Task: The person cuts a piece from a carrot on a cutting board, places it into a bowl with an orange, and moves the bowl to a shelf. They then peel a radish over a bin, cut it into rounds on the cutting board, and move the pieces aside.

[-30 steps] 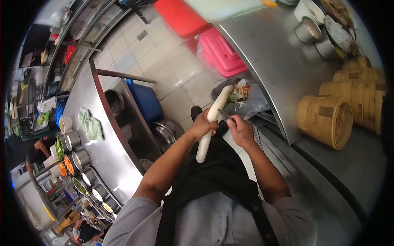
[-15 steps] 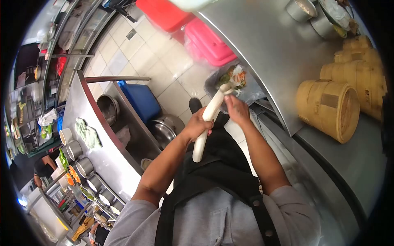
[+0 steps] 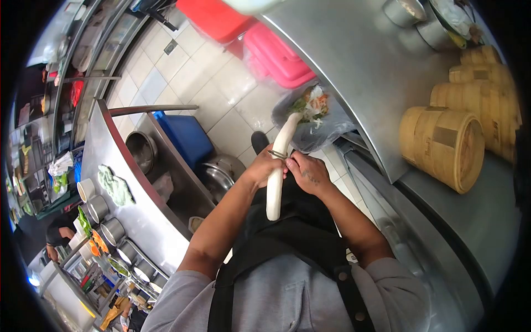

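A long white daikon (image 3: 285, 137) slants across the view in front of my apron. Its middle is wrapped by the closed fingers of my left hand (image 3: 262, 169). My right hand (image 3: 310, 174) is closed on a peeler (image 3: 277, 155), whose blade lies across the daikon just above my left fingers. Its handle is mostly hidden in my right hand. Past the daikon's far tip stands a bin lined with a clear bag (image 3: 326, 133), with vegetable scraps (image 3: 312, 105) inside.
On my right is a steel counter (image 3: 354, 72) with bamboo steamers (image 3: 437, 144) and metal pots (image 3: 404, 14). Pink tubs (image 3: 276, 55) and a blue bin (image 3: 182, 135) stand on the tiled floor. Another steel table (image 3: 149, 221) holds a cloth (image 3: 115, 184). A co-worker's arm (image 3: 52, 252) shows far left.
My right hand has drawn the peeler down the daikon from near its far tip to beside my left hand. The daikon has turned slightly more upright in the view.
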A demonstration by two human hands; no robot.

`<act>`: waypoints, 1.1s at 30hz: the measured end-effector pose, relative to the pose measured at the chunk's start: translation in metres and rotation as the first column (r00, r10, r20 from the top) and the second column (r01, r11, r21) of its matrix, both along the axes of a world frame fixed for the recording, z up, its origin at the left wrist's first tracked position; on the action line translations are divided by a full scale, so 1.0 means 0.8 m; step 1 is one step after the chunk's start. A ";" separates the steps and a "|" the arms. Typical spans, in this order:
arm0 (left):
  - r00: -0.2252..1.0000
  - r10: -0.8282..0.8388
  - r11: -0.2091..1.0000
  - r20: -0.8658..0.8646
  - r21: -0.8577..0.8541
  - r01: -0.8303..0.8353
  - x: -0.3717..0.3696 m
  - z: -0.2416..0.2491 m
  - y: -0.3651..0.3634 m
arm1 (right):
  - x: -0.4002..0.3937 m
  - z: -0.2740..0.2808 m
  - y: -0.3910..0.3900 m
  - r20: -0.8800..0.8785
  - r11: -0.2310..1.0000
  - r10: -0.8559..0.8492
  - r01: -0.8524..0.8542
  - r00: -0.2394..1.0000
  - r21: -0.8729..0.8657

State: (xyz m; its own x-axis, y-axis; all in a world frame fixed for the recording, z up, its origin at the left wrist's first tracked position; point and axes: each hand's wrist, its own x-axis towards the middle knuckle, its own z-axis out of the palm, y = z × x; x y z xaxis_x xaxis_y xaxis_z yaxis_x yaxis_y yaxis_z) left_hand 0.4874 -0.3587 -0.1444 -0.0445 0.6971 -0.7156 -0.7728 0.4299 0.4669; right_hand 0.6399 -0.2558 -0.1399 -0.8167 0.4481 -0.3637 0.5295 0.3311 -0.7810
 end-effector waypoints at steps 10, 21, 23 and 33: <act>0.991 -0.133 0.991 0.010 -0.019 0.133 0.003 0.028 -0.013 | 0.004 -0.186 0.089 0.270 0.940 -0.331 0.341 0.904 0.013; 0.979 -0.192 0.974 0.067 -0.109 0.199 -0.032 -0.016 -0.026 | -0.037 -0.160 0.089 0.297 0.192 -0.746 0.619 0.596 -0.761; 0.964 -0.265 0.949 -0.036 -0.184 0.254 -0.027 -0.020 -0.021 | -0.040 -0.154 0.092 0.281 0.207 -0.752 0.619 0.596 -0.758; 0.993 -0.087 0.982 -0.080 -0.174 0.072 -0.022 -0.001 0.028 | -0.031 -0.033 0.037 0.124 0.990 -0.139 0.141 0.983 -0.012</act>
State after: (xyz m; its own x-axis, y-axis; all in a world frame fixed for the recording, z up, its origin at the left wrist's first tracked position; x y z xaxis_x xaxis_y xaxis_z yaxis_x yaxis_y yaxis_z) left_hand 0.4700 -0.3359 -0.1456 -0.0611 0.5685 -0.8204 -0.6931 0.5673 0.4448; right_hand 0.6150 -0.2265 -0.1660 -0.6951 0.5462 -0.4674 0.6615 0.2314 -0.7134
